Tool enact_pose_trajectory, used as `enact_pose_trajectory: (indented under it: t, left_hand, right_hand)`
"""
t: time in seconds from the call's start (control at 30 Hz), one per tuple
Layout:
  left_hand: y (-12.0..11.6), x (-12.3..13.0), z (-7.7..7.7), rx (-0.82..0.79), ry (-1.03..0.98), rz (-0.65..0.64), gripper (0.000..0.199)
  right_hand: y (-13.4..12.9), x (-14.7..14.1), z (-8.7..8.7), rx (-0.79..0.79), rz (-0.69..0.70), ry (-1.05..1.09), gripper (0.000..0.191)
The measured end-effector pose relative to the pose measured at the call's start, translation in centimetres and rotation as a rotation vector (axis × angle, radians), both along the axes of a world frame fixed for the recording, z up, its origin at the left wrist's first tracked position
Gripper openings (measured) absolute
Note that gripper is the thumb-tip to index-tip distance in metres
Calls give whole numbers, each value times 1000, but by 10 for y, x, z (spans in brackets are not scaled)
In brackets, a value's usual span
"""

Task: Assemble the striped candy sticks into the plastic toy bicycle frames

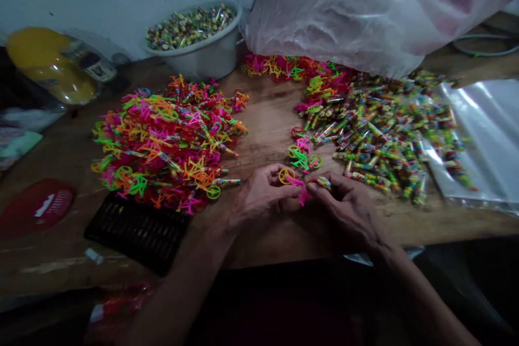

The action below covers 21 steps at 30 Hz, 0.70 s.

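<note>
Near the table's front edge, my left hand (265,190) pinches a small pink plastic bicycle (302,190) with a yellow wheel (286,175). Close against its right side, my right hand (344,203) holds a small wrapped candy tube (323,182) between thumb and fingers; a bit of red shows by the thumb. A green toy bicycle (300,159) lies on the table just beyond my hands. To the left is a big heap of colourful toy bicycles (162,140), some with tubes attached. Many candy tubes (377,135) are spread out on the right.
A grey tub (203,59) full of small tubes stands at the back. A large plastic bag (344,16) bulges behind more bicycles. Clear plastic sheets (486,135) lie right. A black slotted tray (135,230), red fan-like item (36,208) and yellow object (44,62) are left.
</note>
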State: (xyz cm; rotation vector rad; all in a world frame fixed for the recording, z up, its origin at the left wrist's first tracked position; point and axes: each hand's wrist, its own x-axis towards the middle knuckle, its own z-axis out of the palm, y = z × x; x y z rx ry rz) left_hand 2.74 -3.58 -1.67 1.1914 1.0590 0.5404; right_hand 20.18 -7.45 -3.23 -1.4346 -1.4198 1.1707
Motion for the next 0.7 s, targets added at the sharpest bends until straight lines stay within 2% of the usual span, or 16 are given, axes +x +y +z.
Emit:
enact_pose_trajectory:
  t: [0.13,0.2,0.27,0.37,0.47,0.6,0.7]
  left_hand:
    - [-4,-1,-8,-259,-239,24,25]
    - [-8,0,-13,-398,-359,92,23]
    - [-13,2,-15,-479,-442,180,21]
    - [-18,8,-14,-495,-500,287,18]
    - [-20,12,-9,-459,-521,339,19]
    - [-13,11,-6,-352,-463,370,20]
    - [-8,5,-8,-325,-396,316,20]
  right_hand:
    - [-8,-17,-5,-69,-139,289,21]
    - [-10,-26,-7,-27,-176,397,19]
    - [-13,-34,-10,37,-195,387,16]
    - [-17,-41,-15,134,-256,288,13]
    - [-17,-43,-17,225,-305,192,12]
    - [-10,-29,-13,288,-208,9,18]
    - [-8,-9,-9,259,-197,-148,29]
